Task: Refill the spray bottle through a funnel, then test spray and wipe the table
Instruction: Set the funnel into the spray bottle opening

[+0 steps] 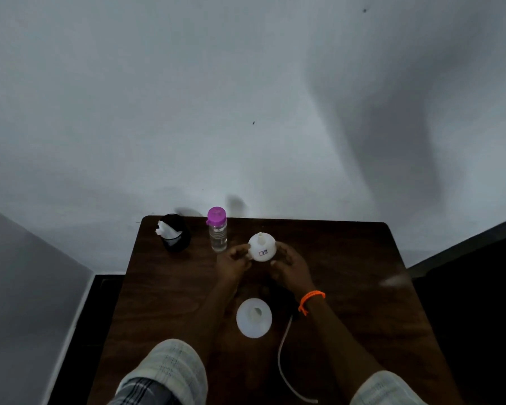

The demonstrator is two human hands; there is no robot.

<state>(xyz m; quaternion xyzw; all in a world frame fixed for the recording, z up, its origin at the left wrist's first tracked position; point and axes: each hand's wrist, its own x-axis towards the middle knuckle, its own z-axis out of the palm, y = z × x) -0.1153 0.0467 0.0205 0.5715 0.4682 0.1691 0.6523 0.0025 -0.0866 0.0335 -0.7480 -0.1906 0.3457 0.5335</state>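
Note:
A round white spray bottle (262, 248) with its neck uncovered and a small label stands upright in the middle of the dark wooden table (362, 287). My left hand (233, 263) grips its left side and my right hand (289, 267), with an orange band on the wrist, grips its right side. The white funnel (254, 317) lies on the table nearer to me, between my forearms. A thin pale tube (282, 361) curves from under my right wrist toward the front edge; what it joins to is lost in shadow. A clear water bottle (218, 233) with a purple cap stands left of the spray bottle.
A black cup (176, 238) holding white tissue stands at the table's back left corner. The table butts against a pale wall. Dark floor drops off on both the left and the right side. A faint pale smudge (395, 280) lies at the right edge.

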